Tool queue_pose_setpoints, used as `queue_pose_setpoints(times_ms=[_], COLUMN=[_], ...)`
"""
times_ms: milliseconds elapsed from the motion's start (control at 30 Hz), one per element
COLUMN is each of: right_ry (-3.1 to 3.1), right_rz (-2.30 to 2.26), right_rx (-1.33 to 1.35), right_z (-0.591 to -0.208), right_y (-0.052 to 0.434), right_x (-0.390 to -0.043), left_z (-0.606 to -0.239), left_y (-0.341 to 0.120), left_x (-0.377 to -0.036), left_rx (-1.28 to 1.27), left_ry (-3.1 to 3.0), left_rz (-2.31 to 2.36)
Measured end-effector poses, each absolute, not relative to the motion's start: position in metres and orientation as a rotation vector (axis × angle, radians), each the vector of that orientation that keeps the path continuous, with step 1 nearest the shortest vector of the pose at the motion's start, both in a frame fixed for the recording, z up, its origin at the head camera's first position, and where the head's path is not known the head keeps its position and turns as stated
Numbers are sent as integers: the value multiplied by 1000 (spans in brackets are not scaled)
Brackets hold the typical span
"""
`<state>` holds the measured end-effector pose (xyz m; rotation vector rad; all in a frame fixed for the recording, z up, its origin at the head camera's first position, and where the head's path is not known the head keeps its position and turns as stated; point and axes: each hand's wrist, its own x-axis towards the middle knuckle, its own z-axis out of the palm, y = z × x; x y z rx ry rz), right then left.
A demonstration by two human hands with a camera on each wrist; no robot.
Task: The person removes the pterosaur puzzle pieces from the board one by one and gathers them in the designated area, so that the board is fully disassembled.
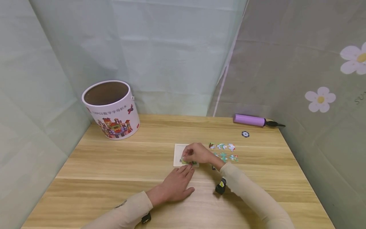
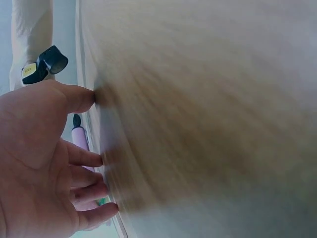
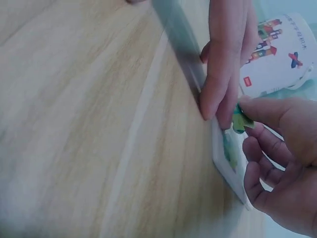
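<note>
Two hands were over the wooden table (image 1: 114,165): the left hand (image 1: 175,186) and the right hand (image 1: 197,153), and one white puzzle tray (image 1: 178,152) lay under them. One green puzzle piece (image 3: 241,120) sat in the right hand's fingertips, and about six more loose pieces (image 1: 224,151) lay in two short rows just beside the tray. There was also one printed bucket (image 1: 111,109), one purple pump (image 1: 250,120) and one small round disc (image 1: 245,134).

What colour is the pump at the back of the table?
Lilac with a black nozzle; the pump shows best in the head view.
</note>
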<state>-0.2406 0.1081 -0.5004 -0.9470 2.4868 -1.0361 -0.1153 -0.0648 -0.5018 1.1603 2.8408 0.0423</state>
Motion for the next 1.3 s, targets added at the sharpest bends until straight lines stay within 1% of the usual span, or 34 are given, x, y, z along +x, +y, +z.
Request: queue_pose_setpoints(times_ms=[233, 467, 967, 1300], right_ry=[2513, 2548, 2652, 2714], right_rz=[-1135, -1164, -1168, -1139], right_rx=[-962, -915, -769, -741], right_z=[-488, -479, -479, -482], right_y=[119, 149, 222, 254], right_x=[-239, -236, -216, -207], left_z=[-500, -495, -497, -496], left_y=[-64, -64, -64, -65], left_x=[-116, -115, -114, -115], left_rx=[1152, 1137, 1154, 1165], left_ry=[2827, 2811, 2821, 2817], left_rz=[40, 14, 5, 32])
